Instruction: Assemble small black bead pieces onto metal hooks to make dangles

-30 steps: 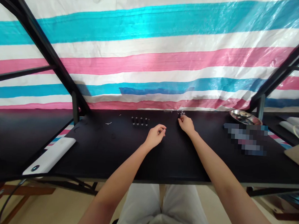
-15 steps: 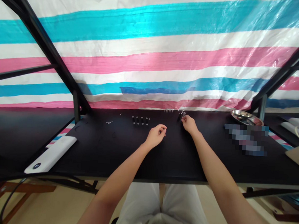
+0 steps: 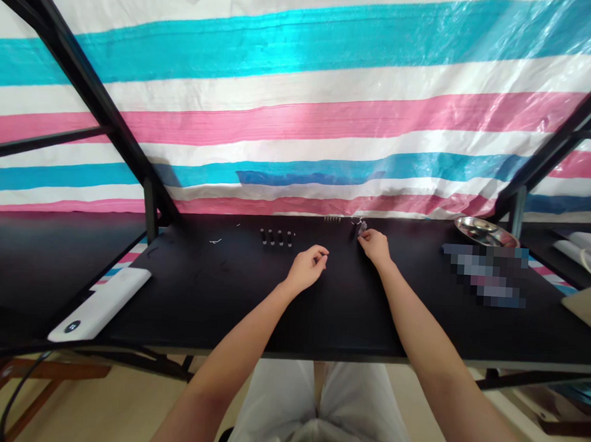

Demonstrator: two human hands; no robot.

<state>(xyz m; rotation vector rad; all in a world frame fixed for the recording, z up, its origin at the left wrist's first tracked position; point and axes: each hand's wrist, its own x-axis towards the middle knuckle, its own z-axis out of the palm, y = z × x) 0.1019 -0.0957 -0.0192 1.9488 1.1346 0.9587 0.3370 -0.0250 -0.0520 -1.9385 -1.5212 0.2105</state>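
Note:
My right hand (image 3: pixel 375 245) is at the back of the black table, its fingers pinched on a small object (image 3: pixel 362 229) that looks grey and partly clear. Just behind it lie thin loops (image 3: pixel 356 220), too small to make out. My left hand (image 3: pixel 308 268) hovers over or rests on the table nearer the middle, fingers curled together; whether anything is between them is hidden. Several small dark cylinders (image 3: pixel 280 237) with pale ends stand in a row left of it. A row of small pale pieces (image 3: pixel 332 218) lies at the table's back edge.
A shiny metal plate (image 3: pixel 486 232) is at the back right, with a pixelated area before it. On the left lies a long white device (image 3: pixel 101 304). A white scrap (image 3: pixel 215 241) lies left of the cylinders. Black frame bars (image 3: pixel 97 95) rise at both sides.
The small object at my right fingertips is tilted slightly differently and shows a little more. My left hand has hardly moved.

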